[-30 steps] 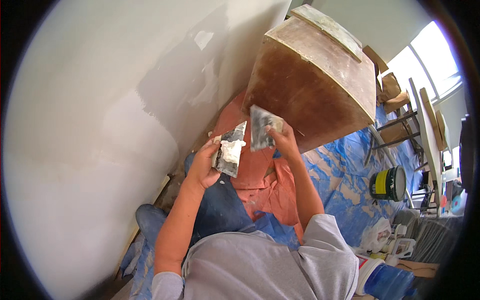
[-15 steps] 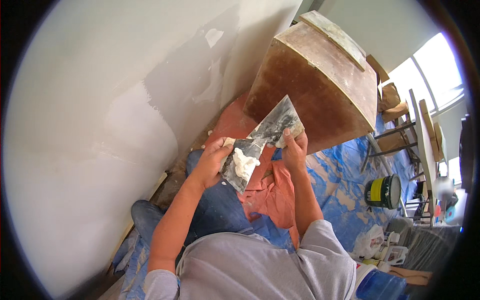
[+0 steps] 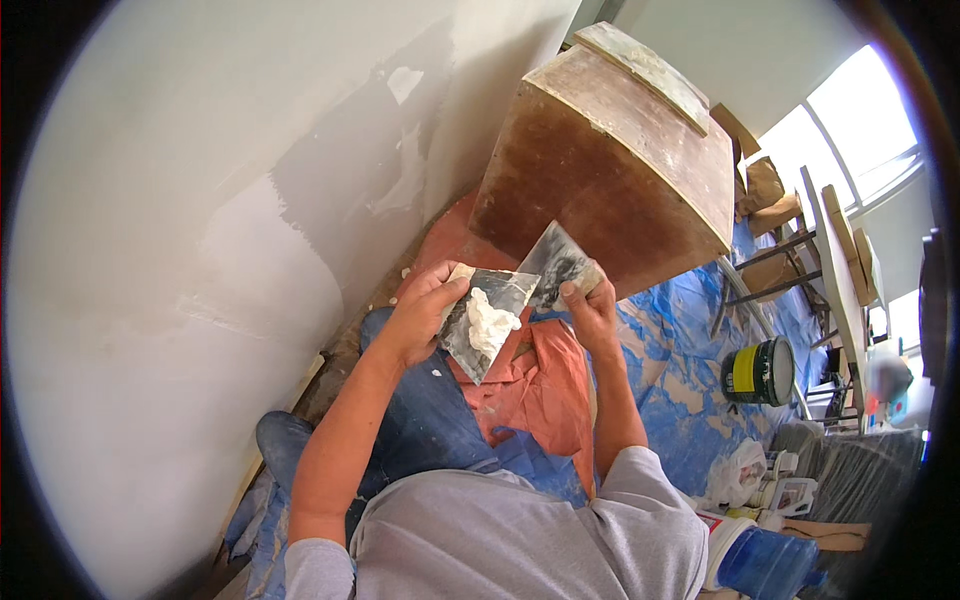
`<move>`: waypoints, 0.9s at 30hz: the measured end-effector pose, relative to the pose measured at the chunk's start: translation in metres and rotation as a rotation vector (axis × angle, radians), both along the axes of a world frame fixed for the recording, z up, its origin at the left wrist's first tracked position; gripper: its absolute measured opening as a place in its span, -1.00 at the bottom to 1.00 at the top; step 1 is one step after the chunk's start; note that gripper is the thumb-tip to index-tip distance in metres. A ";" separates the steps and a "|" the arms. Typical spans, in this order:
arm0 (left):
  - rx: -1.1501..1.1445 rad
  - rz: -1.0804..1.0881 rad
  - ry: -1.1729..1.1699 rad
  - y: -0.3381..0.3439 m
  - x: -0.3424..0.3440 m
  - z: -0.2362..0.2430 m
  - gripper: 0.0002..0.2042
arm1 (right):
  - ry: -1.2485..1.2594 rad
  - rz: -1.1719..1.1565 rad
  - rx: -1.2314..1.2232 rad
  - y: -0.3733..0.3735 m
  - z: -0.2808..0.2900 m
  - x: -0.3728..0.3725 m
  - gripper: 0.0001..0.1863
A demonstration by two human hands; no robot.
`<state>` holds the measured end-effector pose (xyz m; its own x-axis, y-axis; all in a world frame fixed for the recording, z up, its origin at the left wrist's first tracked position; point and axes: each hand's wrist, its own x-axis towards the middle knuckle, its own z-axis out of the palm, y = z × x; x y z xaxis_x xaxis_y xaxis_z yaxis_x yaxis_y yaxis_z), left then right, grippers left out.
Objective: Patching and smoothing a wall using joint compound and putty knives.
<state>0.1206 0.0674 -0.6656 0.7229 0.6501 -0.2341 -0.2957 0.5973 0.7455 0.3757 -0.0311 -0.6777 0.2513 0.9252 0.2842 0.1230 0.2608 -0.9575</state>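
left hand (image 3: 422,315): gripping 1 loaded scraper (image 3: 510,290) | right hand (image 3: 594,314): gripping 1 other scraper (image 3: 560,268) | white lump (image 3: 490,325): 1

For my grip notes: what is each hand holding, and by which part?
The left hand holds a flat blade bearing white paste by its left edge; the right hand holds another flat blade by its right edge.

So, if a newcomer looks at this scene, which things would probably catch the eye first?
Most likely the lump of white paste, near the middle of the view, on the flat spreader blade in the left hand; the right hand holds a second blade next to it. Then the large brown wooden box beyond the hands, and the dark grey patch on the pale wall at left.
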 end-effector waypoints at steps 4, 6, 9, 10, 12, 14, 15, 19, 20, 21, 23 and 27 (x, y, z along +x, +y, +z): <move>0.029 -0.032 -0.038 0.003 0.008 0.009 -0.83 | -0.559 0.175 -0.233 -0.013 0.007 0.033 -0.92; 0.075 0.041 -0.027 0.006 0.008 0.012 -0.81 | -0.651 0.096 -0.344 -0.018 0.039 0.027 -0.78; 0.209 0.110 0.025 0.015 0.009 0.004 -0.79 | -0.999 -0.287 -0.007 -0.027 0.066 0.031 -0.55; 0.205 0.109 0.025 0.016 0.010 0.003 -0.79 | -1.000 -0.286 -0.011 -0.028 0.075 0.026 -0.55; 0.273 0.224 0.127 0.016 0.012 0.004 -0.81 | -1.110 -0.233 0.080 -0.030 0.087 0.009 -0.50; 0.274 0.224 0.126 0.016 0.012 -0.001 -0.80 | -1.175 -0.170 0.082 -0.027 0.091 -0.007 -0.46; 0.276 0.227 0.126 0.016 0.013 -0.003 -0.79 | -1.193 -0.148 0.081 -0.026 0.090 -0.011 -0.46; 0.353 0.262 0.179 0.012 0.012 -0.012 -0.79 | -1.296 -0.098 0.080 -0.024 0.082 -0.011 -0.45; 0.331 0.258 0.153 0.013 0.013 -0.013 -0.79 | -1.332 -0.084 0.081 -0.023 0.082 -0.011 -0.44; 0.310 0.253 0.127 0.014 0.014 -0.013 -0.79 | -1.332 -0.081 0.082 -0.022 0.081 -0.012 -0.44; 0.312 0.269 0.153 0.013 0.015 -0.012 -0.79 | -1.388 -0.056 0.087 -0.019 0.078 -0.013 -0.42; 0.518 0.233 0.273 0.019 0.014 -0.021 -0.79 | -1.370 -0.048 0.130 -0.005 0.069 -0.016 -0.41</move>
